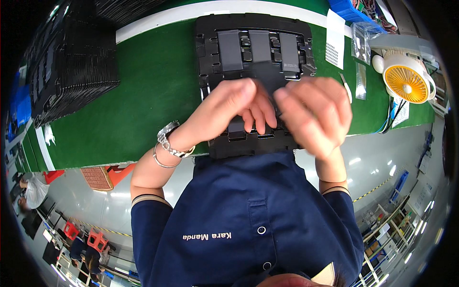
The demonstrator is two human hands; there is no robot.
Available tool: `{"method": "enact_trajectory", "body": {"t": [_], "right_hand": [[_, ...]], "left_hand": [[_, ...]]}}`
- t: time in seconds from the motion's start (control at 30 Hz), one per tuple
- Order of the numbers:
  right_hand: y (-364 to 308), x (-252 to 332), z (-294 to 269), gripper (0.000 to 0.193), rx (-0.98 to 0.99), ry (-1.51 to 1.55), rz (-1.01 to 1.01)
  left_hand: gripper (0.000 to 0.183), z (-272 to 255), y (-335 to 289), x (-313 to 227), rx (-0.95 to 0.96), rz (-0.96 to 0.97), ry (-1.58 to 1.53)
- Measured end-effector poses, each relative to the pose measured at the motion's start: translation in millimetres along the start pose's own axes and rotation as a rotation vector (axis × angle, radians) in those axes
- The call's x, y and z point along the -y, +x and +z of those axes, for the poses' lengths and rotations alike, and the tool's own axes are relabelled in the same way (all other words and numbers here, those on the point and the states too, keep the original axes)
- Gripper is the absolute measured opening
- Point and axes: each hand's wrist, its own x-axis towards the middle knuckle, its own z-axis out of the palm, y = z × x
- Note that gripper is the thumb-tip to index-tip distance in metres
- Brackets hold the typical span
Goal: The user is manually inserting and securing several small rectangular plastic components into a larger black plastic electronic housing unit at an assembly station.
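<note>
A black molded tray point(206, 45) lies on the green table, with several dark grey flat rectangular pieces point(259, 45) in its slots and small glossy black parts point(246, 50) between them. Above the tray's nearer half, a dark flat piece point(267, 71) shows between my two hands. My left hand point(239, 103) has its thumb against this piece, its fingers bent downward beneath. Close beside it, my right hand point(315, 112) is curled and smeared by motion; its fingertips are partly hidden, so what it pinches cannot be made out.
Stacked black trays point(76, 71) stand at the left. To the right are a printed white sheet point(335, 40), a thin white tool point(346, 88), clear plastic bags point(361, 43) and a yellow-and-white fan point(406, 83) with cables near it. A blue bin point(351, 10) sits at the far right.
</note>
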Motion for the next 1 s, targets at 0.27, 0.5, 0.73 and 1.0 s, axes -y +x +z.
{"method": "enact_trajectory", "body": {"t": [0.27,0.5,0.73,1.0], "right_hand": [[10,8,22,0.023,0.093,0.327,0.161],[13,12,33,0.014,0.221,1.100,1.025],[7,12,39,0.014,0.236,1.103,0.978],[7,9,36,0.011,0.304,0.875,0.872]], "left_hand": [[0.025,-7,1,-9,-0.482,0.114,-0.116],[0.020,-8,1,-5,-0.520,0.197,0.031],[0.019,-6,2,-5,-0.548,0.235,0.138],[0.023,-7,3,0,-0.574,0.251,0.317]]}}
